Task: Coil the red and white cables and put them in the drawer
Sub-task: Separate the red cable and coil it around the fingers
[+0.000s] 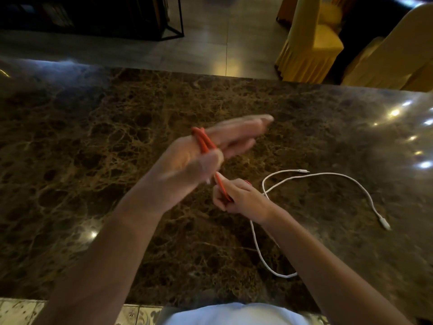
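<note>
The red cable (204, 141) is looped several times around the outstretched fingers of my left hand (187, 158), which is raised above the brown marble table (93, 160) and blurred, its thumb pressing on the loops. A short red strand runs down from those loops into my right hand (239, 195), which pinches the cable's loose end just below. The white cable (346, 177) lies uncoiled on the table to the right, curving under my right forearm, with one plug at the far right and another near the middle. No drawer is in view.
Beyond the table's far edge are a tiled floor, a dark metal-framed shelf (173, 22) at the back left and chairs with yellow covers (311, 43) at the back right. Ceiling lights glare off the table's right side.
</note>
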Demonstrator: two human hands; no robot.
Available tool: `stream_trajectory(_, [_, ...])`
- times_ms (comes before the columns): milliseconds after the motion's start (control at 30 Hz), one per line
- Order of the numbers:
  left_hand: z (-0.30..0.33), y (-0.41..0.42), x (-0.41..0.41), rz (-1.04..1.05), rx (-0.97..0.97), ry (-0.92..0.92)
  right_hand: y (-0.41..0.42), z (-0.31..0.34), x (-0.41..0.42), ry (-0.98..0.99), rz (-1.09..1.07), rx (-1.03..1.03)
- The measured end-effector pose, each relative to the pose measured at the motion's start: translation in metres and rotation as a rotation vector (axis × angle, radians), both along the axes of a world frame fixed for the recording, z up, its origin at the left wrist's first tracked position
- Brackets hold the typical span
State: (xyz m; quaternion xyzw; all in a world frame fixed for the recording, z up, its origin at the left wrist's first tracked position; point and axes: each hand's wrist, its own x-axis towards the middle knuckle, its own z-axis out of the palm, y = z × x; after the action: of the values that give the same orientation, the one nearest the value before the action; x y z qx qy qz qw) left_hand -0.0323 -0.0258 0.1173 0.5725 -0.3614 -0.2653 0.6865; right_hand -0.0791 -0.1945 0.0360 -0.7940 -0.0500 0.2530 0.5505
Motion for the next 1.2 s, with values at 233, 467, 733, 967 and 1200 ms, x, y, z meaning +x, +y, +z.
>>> stream_trajectory(233, [-0.026,0.023,0.032,0.154,-0.007,0.145,-0.031,0.018,-0.007,0.022,-0.127,0.306])
stream_trajectory(467, [-0.034,0.028,0.039,0.106,-0.072,0.25,-0.031,0.031,-0.003,-0.087,0.021,-0.205])
stream_trajectory(733, [-0.028,0.027,0.031,0.029,-0.327,0.525,-0.021,0.002,0.015,-0.198,-0.242,-0.506])
stream_trajectory(967, [-0.016,0.031,0.029,0.01,-0.471,0.639,0.003,-0.038,0.003,-0.449,-0.206,-0.545])
stream_trajectory(1200, [-0.038,0.026,0.04,0.248,-0.381,0.545,-0.005,-0.022,-0.007,-0.34,-0.041,-0.428])
